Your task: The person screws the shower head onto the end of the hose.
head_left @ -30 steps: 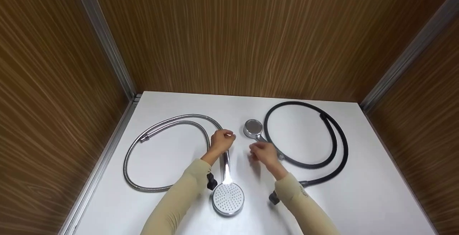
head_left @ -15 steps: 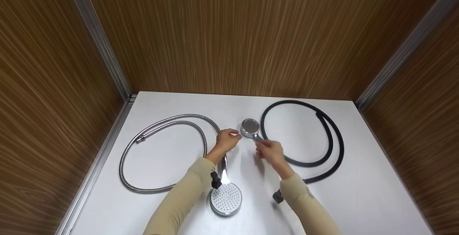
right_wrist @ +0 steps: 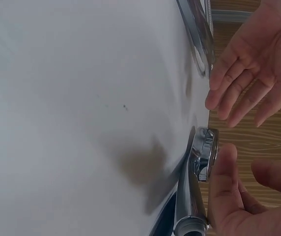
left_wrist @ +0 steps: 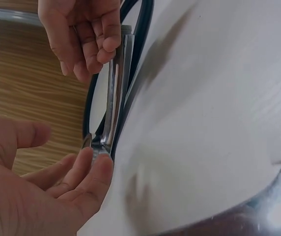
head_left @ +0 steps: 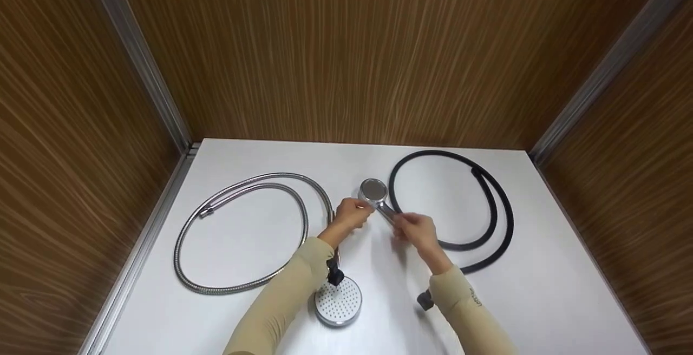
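Note:
A small chrome hand shower (head_left: pixel 373 189) lies on the white tabletop, its round face up and its handle slanting toward the near right. My left hand (head_left: pixel 353 214) is at its neck; in the left wrist view the fingers are loosely bent and the thumb stands apart. My right hand (head_left: pixel 417 229) is over the handle's lower end, its thumb apart from the fingers in the right wrist view. Whether either hand touches the metal is unclear. A larger chrome shower head (head_left: pixel 338 301) lies nearer me, its handle partly hidden by my left arm.
A looped metal shower hose (head_left: pixel 181 241) lies at the left, and a looped black hose (head_left: pixel 503 198) at the right. A wood-grain wall (head_left: pixel 346 57) rises behind the white table (head_left: pixel 541 290), with side walls left and right.
My left hand has moved right to the small hand shower's neck. My right hand has shifted right along the handle. The showers and hoses stay put, while the view has drifted slightly.

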`<act>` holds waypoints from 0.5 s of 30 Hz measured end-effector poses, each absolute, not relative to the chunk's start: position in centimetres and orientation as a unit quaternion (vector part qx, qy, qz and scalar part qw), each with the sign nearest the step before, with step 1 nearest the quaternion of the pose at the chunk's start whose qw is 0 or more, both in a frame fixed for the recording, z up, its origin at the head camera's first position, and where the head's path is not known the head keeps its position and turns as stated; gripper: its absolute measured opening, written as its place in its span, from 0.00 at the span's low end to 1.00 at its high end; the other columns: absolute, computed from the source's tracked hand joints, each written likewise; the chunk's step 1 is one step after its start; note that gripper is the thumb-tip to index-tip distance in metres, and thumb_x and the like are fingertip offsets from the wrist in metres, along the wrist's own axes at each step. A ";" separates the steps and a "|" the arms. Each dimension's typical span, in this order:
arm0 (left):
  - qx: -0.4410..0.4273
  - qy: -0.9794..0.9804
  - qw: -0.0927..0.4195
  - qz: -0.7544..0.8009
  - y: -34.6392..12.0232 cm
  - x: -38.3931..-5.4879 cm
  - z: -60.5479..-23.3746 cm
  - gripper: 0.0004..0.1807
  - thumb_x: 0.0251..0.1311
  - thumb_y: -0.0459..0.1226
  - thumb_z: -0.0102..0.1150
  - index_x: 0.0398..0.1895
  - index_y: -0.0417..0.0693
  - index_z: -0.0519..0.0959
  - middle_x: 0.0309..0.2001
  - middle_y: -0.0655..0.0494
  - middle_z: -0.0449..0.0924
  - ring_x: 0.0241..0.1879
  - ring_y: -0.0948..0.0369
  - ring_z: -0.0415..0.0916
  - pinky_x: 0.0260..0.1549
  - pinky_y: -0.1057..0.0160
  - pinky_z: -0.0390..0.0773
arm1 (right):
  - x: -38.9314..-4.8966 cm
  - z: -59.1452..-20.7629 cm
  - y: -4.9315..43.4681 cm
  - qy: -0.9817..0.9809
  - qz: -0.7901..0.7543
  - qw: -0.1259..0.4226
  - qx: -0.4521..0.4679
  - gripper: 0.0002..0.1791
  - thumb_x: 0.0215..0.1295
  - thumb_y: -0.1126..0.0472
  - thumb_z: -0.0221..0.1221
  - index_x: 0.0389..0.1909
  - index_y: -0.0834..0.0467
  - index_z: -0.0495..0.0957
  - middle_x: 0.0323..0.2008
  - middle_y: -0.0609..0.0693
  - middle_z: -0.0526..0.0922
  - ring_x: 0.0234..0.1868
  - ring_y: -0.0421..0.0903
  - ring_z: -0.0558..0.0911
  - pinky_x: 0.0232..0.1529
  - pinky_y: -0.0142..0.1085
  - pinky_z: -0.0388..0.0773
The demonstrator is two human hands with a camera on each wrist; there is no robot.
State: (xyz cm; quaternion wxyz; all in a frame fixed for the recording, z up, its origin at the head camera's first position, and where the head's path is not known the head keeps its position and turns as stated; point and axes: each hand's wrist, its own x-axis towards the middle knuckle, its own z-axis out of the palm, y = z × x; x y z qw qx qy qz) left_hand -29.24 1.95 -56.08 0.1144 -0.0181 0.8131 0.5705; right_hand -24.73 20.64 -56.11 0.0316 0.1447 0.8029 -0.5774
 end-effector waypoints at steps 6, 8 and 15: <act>-0.031 0.792 0.150 0.591 2.6 -28.8 -56.0 0.15 0.64 0.41 0.66 0.47 0.38 0.86 0.41 0.41 0.90 0.37 0.50 0.89 0.34 0.58 0.88 | -24.3 -56.2 21.2 0.796 -0.586 0.024 0.150 0.16 0.72 0.64 0.62 0.53 0.71 0.84 0.32 0.57 0.88 0.28 0.42 0.85 0.34 0.31 0.85; -0.032 0.785 0.155 0.599 2.9 -28.7 -56.0 0.16 0.64 0.40 0.66 0.47 0.37 0.86 0.42 0.39 0.90 0.34 0.52 0.88 0.35 0.58 0.89 | -24.1 -56.3 21.4 0.794 -0.588 0.021 0.149 0.16 0.72 0.64 0.62 0.53 0.71 0.83 0.33 0.59 0.88 0.28 0.42 0.85 0.34 0.31 0.86; -0.054 0.752 0.179 0.632 3.8 -28.2 -56.6 0.15 0.64 0.40 0.67 0.45 0.35 0.84 0.43 0.34 0.89 0.25 0.58 0.84 0.35 0.55 0.90 | -23.1 -56.5 22.0 0.785 -0.602 0.014 0.144 0.16 0.73 0.66 0.62 0.54 0.74 0.82 0.34 0.63 0.88 0.28 0.44 0.86 0.35 0.35 0.88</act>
